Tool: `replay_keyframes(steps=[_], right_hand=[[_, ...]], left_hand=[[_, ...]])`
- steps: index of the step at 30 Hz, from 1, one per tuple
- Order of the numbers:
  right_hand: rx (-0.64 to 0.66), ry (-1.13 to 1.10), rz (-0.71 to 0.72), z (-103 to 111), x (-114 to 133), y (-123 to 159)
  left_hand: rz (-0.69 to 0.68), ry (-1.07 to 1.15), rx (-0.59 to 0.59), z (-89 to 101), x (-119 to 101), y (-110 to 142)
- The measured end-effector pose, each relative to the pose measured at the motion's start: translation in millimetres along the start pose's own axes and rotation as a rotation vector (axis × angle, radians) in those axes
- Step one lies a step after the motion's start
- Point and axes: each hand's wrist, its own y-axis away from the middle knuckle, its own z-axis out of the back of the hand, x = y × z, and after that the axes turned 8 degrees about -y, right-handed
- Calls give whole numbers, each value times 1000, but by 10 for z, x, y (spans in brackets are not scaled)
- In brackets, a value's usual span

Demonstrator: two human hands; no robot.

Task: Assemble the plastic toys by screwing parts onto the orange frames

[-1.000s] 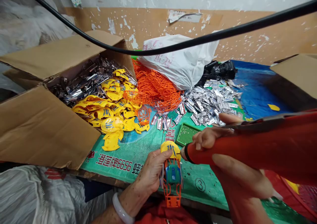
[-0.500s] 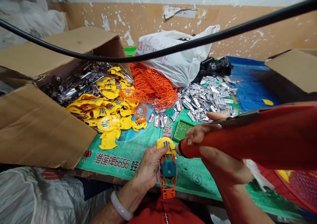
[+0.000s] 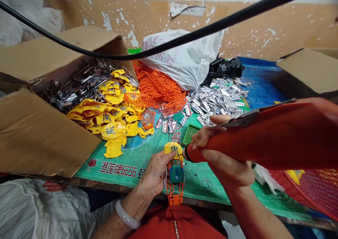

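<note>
Little is changing: the left hand (image 3: 154, 173) is pinching the yellow-and-orange assembly (image 3: 176, 175), the right hand (image 3: 233, 170) is gripping the red tool (image 3: 269, 136) beside its yellow end (image 3: 172, 148); work there is apparently continuing.

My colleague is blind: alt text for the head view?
The left hand holds an orange-framed assembly; the right hand holds a red tool at the assembly's yellow end. Beyond lie yellow parts, orange frames and silver pieces.

A small assembly workshop, judging by heaped yellow shells (image 3: 113, 129), orange plastic frames (image 3: 155, 87) and a red power tool (image 3: 264, 140).
</note>
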Motion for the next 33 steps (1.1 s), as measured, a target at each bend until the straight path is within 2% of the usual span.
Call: replay_keyframes(steps=[4, 8, 12, 14, 17, 19, 21, 26, 33], right_hand=[[60, -49, -13, 9, -46, 18], [41, -72, -24, 6, -57, 28], [28, -159, -18, 59, 35, -77], [-37, -192, 41, 128, 95, -191], [-225, -87, 184, 278, 108, -392], [-323, 7, 236, 392, 38, -508], [-369, 79, 249, 498, -75, -587], [-366, 99, 248, 636, -323, -637], [-390, 99, 236, 690, -462, -641]], left_hand=[[5, -20, -4, 32, 15, -11], [-3, -29, 17, 57, 33, -34], [-9, 9, 55, 34, -11, -32], [1, -1, 74, 21, -37, -24], [27, -40, 79, 22, -35, -22], [34, -63, 83, 28, -8, -23], [43, -82, 103, 28, 23, -23], [29, -111, 122, 31, 46, -8], [51, -105, 103, 40, 54, -13]])
